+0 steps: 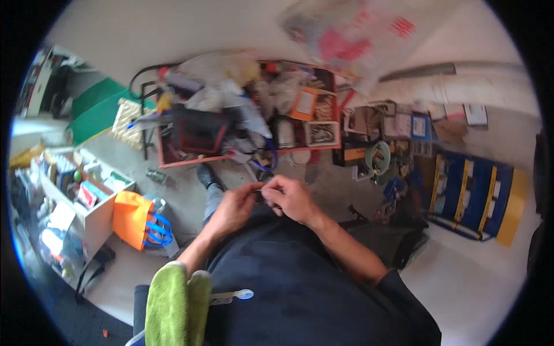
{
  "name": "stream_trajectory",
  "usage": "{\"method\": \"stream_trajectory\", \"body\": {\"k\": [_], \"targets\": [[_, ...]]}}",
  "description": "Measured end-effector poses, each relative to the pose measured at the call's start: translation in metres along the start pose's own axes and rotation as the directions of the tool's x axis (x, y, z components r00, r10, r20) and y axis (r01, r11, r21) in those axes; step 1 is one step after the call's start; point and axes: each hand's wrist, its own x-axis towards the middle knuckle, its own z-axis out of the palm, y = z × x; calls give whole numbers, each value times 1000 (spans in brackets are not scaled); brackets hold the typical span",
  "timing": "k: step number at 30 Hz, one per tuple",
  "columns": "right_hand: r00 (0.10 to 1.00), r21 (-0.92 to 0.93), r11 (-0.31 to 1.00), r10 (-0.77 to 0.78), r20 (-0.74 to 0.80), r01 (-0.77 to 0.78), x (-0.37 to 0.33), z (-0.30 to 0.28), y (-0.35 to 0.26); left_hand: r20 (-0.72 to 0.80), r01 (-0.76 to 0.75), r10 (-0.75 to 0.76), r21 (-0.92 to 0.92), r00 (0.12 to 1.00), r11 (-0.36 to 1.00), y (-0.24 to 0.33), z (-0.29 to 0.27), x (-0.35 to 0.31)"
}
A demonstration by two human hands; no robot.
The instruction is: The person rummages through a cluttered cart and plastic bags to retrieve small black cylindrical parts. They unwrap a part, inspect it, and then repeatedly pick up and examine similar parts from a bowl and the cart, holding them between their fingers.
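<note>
Close together in front of my dark clothing (277, 277), my left hand (234, 209) and my right hand (293, 200) meet at the fingertips. The fingers of both are curled and pinched. Something small and dark seems to sit between them, but the fingers hide most of it and I cannot make out what it is. Beyond my hands stands a red-edged workbench (199, 162) heaped with bags, cloths and small parts. A fuzzy green cloth (167, 305) hangs by my left forearm.
An orange bag (131, 219) with blue handles stands at the left beside a white box (98, 222) of packages. To the right are a pale green basin (378, 158), many small boxes and a blue rack (479, 184) with yellow strips. A clear plastic bag (369, 40) hangs above.
</note>
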Motion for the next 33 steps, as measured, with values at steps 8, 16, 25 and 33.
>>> {"method": "stream_trajectory", "body": {"k": [8, 16, 25, 33], "targets": [[981, -239, 953, -194, -11, 186, 22, -171, 85, -96, 381, -406, -203, 909, 902, 18, 104, 70], [994, -276, 960, -24, 105, 52, 53, -304, 142, -312, 478, -477, -80, 821, 875, 16, 194, 91], [989, -52, 988, -147, 4, 147, 83, -338, 138, -403, 464, -432, -21, 807, 886, 24, 219, 92], [987, 138, 980, -133, -94, 146, 158, -330, 106, -532, 378, -453, -250, 715, 891, 24, 231, 85]]}}
